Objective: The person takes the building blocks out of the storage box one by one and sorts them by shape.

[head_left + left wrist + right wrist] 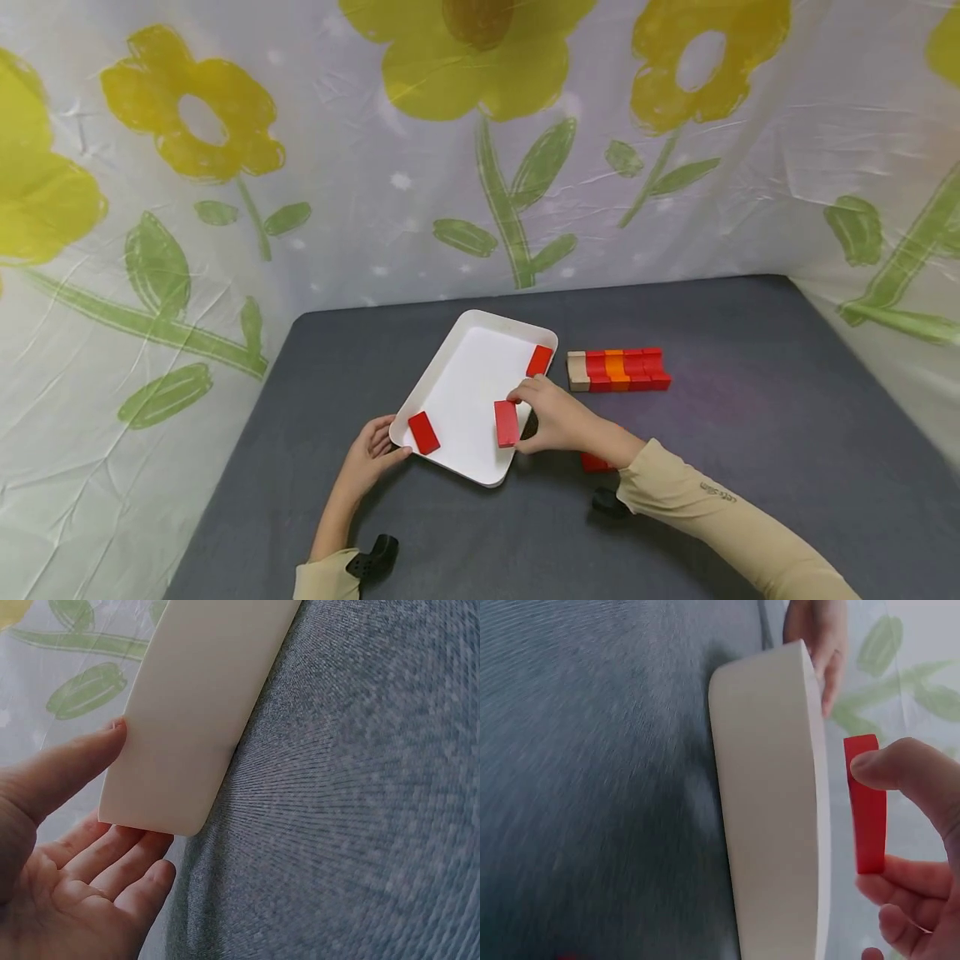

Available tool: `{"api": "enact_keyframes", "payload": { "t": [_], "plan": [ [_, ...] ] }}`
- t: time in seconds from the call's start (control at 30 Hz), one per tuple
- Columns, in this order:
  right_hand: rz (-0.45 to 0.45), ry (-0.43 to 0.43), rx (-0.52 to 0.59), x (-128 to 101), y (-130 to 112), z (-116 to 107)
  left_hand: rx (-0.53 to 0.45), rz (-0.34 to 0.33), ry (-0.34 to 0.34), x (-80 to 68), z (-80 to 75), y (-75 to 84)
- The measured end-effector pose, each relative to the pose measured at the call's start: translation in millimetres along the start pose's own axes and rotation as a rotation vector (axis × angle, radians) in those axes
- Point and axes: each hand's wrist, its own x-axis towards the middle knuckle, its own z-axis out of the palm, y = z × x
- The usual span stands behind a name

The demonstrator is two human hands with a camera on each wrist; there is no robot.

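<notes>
A white tray point(471, 329) lies on the grey table. My right hand point(519, 410) pinches a flat red block point(507, 423) on edge just above the tray's near right side; in the right wrist view the red block point(864, 802) sits between thumb and fingers of that hand point(881, 825), beyond the tray wall point(772, 810). Two more red blocks lie in the tray, one near left point(423, 432) and one far right point(539, 361). My left hand point(382, 446) touches the tray's near-left corner point(195, 712), thumb point(75, 765) straight against the wall, fingers point(112, 862) loose below.
A row of red, orange and tan blocks point(618, 370) stands on the table right of the tray. Another red block point(595, 462) lies partly under my right forearm. Flower-printed sheets wall the table at the back and both sides.
</notes>
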Motion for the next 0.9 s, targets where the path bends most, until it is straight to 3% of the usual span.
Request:
{"api": "enact_keyframes", "payload": {
  "t": [0.27, 0.9],
  "plan": [
    [0.109, -0.046, 0.021, -25, 14, -19, -0.007, 0.003, 0.002, -0.6, -1.9, -1.2],
    [0.259, -0.075, 0.056, -110, 49, -56, 0.02, 0.035, 0.012, 0.4, -0.2, -3.6]
  ]
}}
